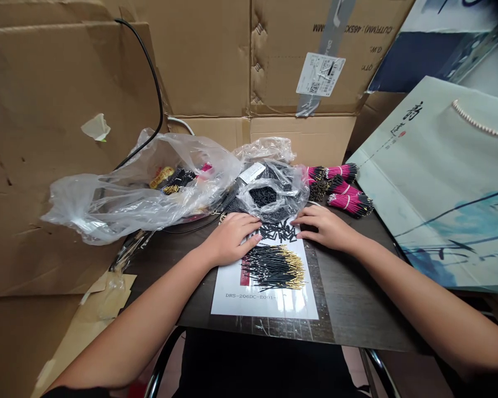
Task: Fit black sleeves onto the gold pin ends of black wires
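Left of the white sheet point(249, 308), a slack clear bag point(135, 213) could slump inward if bumped. At the sheet's upper left edge, the left hand point(231, 239) has thumb and fingers parted; its brushing could skew the gold-tipped pins point(274, 268) mid-sheet. Short black pieces point(279, 231) near the sheet's top may scatter if swept. At its upper right, the right hand point(326, 228) is spread, pinching nothing visible.

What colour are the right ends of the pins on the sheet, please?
The right ends are gold, clearest in the head view.
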A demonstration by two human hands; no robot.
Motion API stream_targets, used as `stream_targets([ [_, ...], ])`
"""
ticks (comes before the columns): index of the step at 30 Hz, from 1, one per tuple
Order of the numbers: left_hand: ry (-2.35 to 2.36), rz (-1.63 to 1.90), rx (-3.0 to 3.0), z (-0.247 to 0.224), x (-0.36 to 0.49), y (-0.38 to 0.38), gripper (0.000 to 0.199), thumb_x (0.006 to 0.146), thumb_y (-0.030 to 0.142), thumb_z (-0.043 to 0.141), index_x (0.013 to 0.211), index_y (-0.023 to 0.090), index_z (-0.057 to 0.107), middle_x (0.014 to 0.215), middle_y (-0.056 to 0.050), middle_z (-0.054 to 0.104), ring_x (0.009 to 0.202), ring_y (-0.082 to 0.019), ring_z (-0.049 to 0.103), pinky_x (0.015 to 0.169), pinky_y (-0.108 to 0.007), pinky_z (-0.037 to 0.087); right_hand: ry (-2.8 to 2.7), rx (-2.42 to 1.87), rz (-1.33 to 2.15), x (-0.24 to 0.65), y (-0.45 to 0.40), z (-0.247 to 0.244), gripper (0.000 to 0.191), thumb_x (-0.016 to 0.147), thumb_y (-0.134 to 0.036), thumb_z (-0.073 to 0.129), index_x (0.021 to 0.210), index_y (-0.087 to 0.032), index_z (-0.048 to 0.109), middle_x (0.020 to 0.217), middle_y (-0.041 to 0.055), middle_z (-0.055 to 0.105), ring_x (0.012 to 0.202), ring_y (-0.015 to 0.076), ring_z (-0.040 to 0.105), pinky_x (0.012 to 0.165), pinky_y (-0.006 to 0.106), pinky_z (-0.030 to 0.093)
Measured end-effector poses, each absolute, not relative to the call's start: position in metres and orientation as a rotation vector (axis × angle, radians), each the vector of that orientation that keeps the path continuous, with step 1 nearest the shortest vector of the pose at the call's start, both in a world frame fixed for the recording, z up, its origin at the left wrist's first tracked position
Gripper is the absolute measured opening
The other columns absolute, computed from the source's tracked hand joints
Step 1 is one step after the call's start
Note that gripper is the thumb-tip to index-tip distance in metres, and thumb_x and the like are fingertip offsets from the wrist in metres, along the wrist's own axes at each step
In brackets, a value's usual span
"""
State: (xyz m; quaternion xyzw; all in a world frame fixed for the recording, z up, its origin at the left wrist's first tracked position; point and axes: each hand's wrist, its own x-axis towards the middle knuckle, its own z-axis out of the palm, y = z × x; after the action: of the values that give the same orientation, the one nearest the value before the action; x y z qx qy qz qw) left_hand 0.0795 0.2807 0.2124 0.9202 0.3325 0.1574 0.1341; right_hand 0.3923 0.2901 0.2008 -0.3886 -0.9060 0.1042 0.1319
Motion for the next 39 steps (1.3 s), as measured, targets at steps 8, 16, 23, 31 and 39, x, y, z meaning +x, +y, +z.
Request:
stream_targets([
  [8, 0.999, 0.35, 2.688, 0.21, 0.084, 0.28, 0.053, 0.099, 0.049, 0.03, 0.14, 0.019, 0.044, 0.145, -0.009, 0.045, 0.134, -0.023, 0.039, 0.112, -0.044, 0.027, -2.506, -1.174, 0.198, 0.367, 0.281, 0.191, 0.037, 0.091, -0.041, 0.05, 0.12, -0.022, 0.063, 0.123, 0.0078, 0.063, 0.114, 0.0217, 0.058, 0.101, 0.046, 0.046],
  [16, 0.999, 0.339, 2.703, 0.211, 0.085, 0.279, 0.052, 0.099, 0.048, 0.027, 0.135, 0.018, 0.05, 0.14, -0.01, 0.049, 0.129, -0.023, 0.043, 0.111, -0.044, 0.027, -2.436, -1.255, 0.225, 0.35, 0.265, 0.19, 0.038, 0.094, -0.035, 0.043, 0.124, -0.021, 0.061, 0.129, 0.0086, 0.059, 0.118, 0.0201, 0.056, 0.103, 0.041, 0.049],
  [23, 1.129, 0.421, 2.736, 0.212, 0.087, 0.277, 0.055, 0.097, 0.052, 0.031, 0.133, 0.017, 0.051, 0.133, -0.012, 0.048, 0.123, -0.027, 0.042, 0.106, -0.045, 0.033, -2.456, -1.336, 0.194, 0.348, 0.272, 0.188, 0.051, 0.093, -0.047, 0.04, 0.129, -0.016, 0.056, 0.136, 0.0148, 0.052, 0.126, 0.0288, 0.049, 0.108, 0.05, 0.042],
  [31, 1.142, 0.422, 2.781, 0.213, 0.089, 0.277, 0.051, 0.098, 0.051, 0.03, 0.129, 0.019, 0.054, 0.126, -0.01, 0.052, 0.12, -0.027, 0.042, 0.103, -0.046, 0.034, -2.524, -1.265, 0.203, 0.342, 0.268, 0.189, 0.051, 0.094, -0.047, 0.038, 0.133, -0.017, 0.051, 0.138, 0.0149, 0.048, 0.129, 0.027, 0.047, 0.108, 0.049, 0.043],
  [39, 1.139, 0.417, 2.753, 0.216, 0.095, 0.274, 0.051, 0.097, 0.051, 0.031, 0.126, 0.019, 0.056, 0.12, -0.009, 0.056, 0.113, -0.026, 0.047, 0.099, -0.046, 0.033, -2.521, -1.249, 0.196, 0.349, 0.265, 0.19, 0.049, 0.094, -0.047, 0.037, 0.13, -0.017, 0.054, 0.136, 0.0125, 0.05, 0.129, 0.0254, 0.045, 0.116, 0.05, 0.033],
])
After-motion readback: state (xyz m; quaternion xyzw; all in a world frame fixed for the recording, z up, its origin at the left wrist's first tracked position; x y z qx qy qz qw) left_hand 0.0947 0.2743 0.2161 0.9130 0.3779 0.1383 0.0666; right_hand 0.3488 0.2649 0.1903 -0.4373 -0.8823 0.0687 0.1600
